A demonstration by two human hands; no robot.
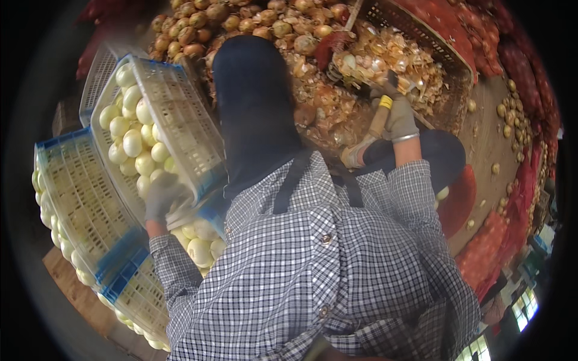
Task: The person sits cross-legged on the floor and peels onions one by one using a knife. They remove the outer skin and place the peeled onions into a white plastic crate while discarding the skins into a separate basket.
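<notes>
My left hand, in a grey glove and blurred, is at the near end of a white plastic crate of peeled onions. Its fingers touch or hover just over the nearest onions; whether it holds one is hidden. My right hand, also gloved, is closed around a wooden-handled tool with a yellow band. A dark end of that tool sticks up past the fingers. Beyond this hand, loose onion skins fill a brown perforated crate.
Unpeeled onions are heaped ahead, with loose skins around my legs. Another crate of peeled onions stands at left. A wooden stick leans by red mesh. Red mesh sacks and scattered small onions lie on the right.
</notes>
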